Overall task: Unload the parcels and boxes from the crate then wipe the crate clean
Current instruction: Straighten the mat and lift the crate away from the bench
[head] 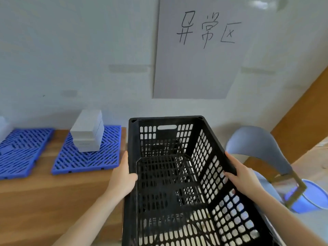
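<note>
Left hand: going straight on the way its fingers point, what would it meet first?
The left hand grips the black crate by its left rim, fingers pointing forward alongside it. Straight on, it likely skims past the blue grid mat, then reaches the white wall; depth is unclear.

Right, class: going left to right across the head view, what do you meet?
From the left: blue grid mat → second blue grid mat bearing stacked white boxes → left hand → black crate, gripped by both hands → right hand → grey chair → blue bucket.
</note>
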